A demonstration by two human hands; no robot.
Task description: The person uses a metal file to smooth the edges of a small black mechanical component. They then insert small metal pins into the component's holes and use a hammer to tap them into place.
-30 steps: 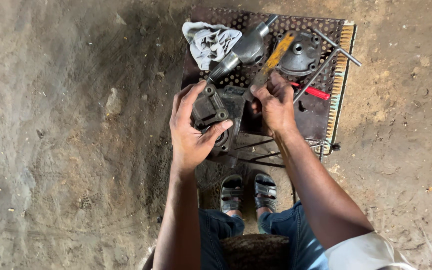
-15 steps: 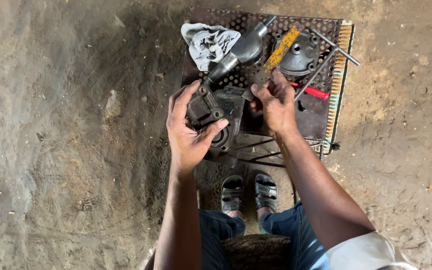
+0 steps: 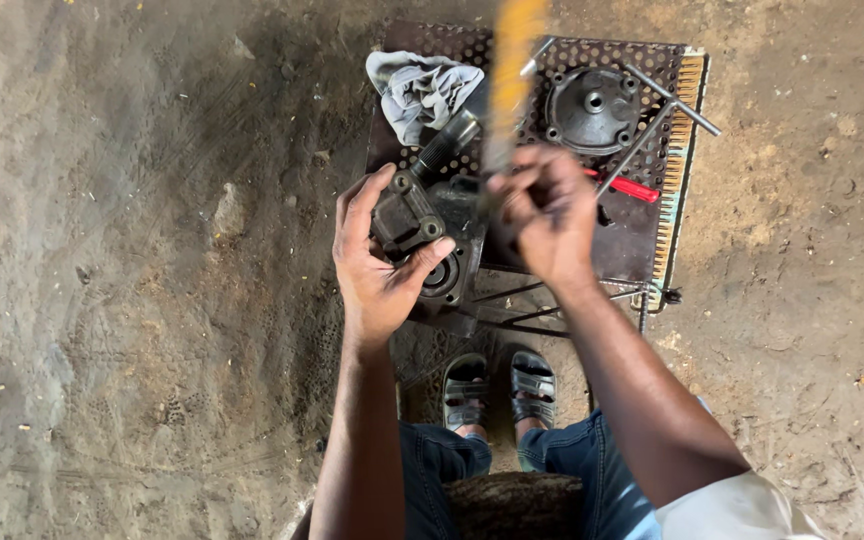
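Greasy dark metal fills the left hand (image 3: 382, 265), which grips a gear housing (image 3: 422, 235) with its shaft (image 3: 449, 143) pointing away, resting on a perforated mat (image 3: 642, 235) on the dirt floor (image 3: 132, 300). Closed around a blurred yellow-handled tool (image 3: 510, 70), the right hand (image 3: 542, 215) is raised just above the housing. Judging by the round cover (image 3: 592, 105) lying loose beside a rag (image 3: 422, 92), a red-handled tool (image 3: 632, 188) and an angled wrench (image 3: 667, 105), the housing looks partly stripped; no containers show.

Head camera looks straight down, close above hands (image 3: 452, 245).
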